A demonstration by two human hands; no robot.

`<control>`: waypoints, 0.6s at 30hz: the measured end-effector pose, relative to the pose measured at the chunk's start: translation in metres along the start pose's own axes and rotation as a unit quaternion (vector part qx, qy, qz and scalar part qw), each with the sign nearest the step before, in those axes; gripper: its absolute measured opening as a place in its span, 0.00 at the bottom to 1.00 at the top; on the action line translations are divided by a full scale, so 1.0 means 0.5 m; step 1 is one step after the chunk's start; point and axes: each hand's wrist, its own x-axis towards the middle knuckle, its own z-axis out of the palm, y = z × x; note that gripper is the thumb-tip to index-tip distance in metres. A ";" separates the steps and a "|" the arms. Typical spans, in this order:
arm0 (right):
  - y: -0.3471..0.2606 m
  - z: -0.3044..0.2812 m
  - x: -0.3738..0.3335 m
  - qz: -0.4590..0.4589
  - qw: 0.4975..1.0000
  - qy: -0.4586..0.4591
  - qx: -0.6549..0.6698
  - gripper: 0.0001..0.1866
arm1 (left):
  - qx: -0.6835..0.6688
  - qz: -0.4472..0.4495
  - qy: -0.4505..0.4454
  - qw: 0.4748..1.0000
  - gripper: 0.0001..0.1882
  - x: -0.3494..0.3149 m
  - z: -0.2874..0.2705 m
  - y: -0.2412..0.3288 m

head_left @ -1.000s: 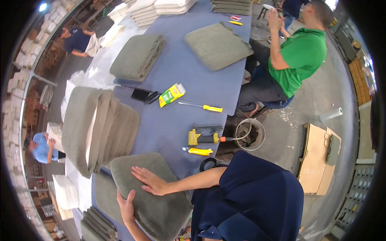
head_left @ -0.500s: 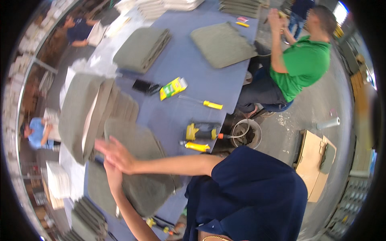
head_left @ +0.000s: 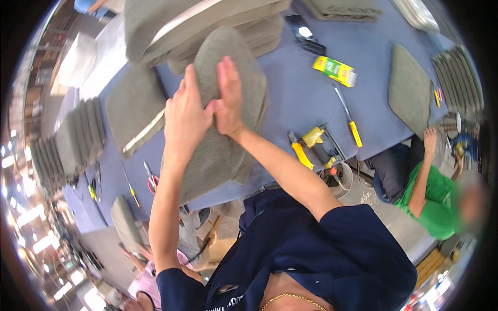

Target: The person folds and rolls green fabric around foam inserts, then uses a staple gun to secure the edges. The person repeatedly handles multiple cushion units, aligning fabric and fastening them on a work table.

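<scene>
My left hand (head_left: pixel 188 116) and my right hand (head_left: pixel 230 96) are over a grey-green fabric-covered pad (head_left: pixel 223 160) with a rounded far end, lying on the blue-grey table. Both have their fingers stretched out and hold nothing. Their thumbs meet or overlap in the middle, and the right palm is turned partly sideways. Whether the palms press on the fabric, I cannot tell. Just beyond the hands is a tall stack of similar pads (head_left: pixel 218 33). Another pad (head_left: pixel 137 106) with a pale strip along its edge lies to the left.
On the right lie a staple gun (head_left: pixel 324 145), a yellow-handled tool (head_left: pixel 301 152), a screwdriver (head_left: pixel 354 132), a yellow-green box (head_left: pixel 334 71) and a phone (head_left: pixel 296 26). Scissors (head_left: pixel 152 182) and rows of pads (head_left: pixel 78 135) are left. People in green (head_left: pixel 428 199) and pink (head_left: pixel 142 285) are nearby.
My view has swung left and closer to the pad. My hands, earlier pressed against each other beside the stack, are now side by side over the pad with fingers pointing away.
</scene>
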 end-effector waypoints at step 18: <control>-0.008 -0.121 -0.105 0.154 0.985 -0.067 0.024 0.36 | -0.496 -0.110 -0.170 0.844 0.33 -0.049 -0.072 -0.031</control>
